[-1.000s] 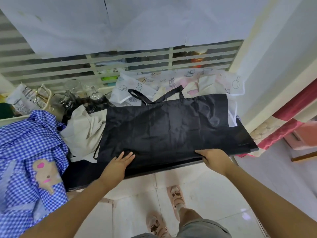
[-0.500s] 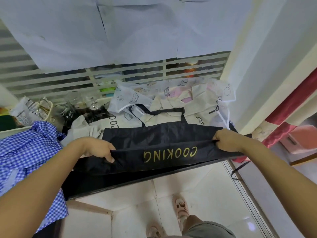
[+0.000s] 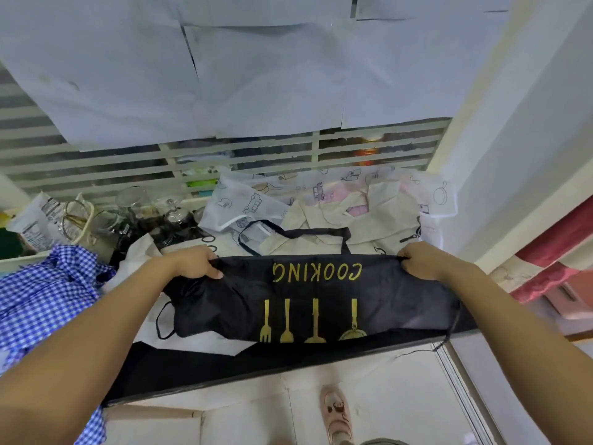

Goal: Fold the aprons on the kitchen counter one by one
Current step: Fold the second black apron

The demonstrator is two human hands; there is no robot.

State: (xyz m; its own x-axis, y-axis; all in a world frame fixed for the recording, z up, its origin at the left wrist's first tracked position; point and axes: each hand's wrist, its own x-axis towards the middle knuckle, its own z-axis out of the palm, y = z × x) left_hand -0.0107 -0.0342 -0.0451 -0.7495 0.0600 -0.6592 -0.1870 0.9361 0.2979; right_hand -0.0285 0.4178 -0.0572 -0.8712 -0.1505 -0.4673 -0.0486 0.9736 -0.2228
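Note:
A black apron (image 3: 231, 303) with gold "COOKING" lettering and utensil prints lies folded in half across the dark counter (image 3: 224, 364). My left hand (image 3: 192, 263) grips its far left corner. My right hand (image 3: 420, 261) pinches the far right corner. Its black neck loop (image 3: 295, 234) sticks out beyond the far edge. Behind it lie a cream apron (image 3: 324, 216) and a white apron with line drawings (image 3: 244, 200). A blue checked apron (image 3: 48, 300) is heaped at the left.
Glass jars and cups (image 3: 134, 213) stand at the back left beside a printed packet (image 3: 35, 226). A slatted window (image 3: 96, 162) covered with paper sheets runs behind the counter. A wall (image 3: 513, 155) closes off the right side. My foot (image 3: 337, 415) stands on the tiled floor.
Both hands lifted the apron's near edge and carried it to the far edge, folding the apron in half. The printed side with the lettering and utensils now faces up.

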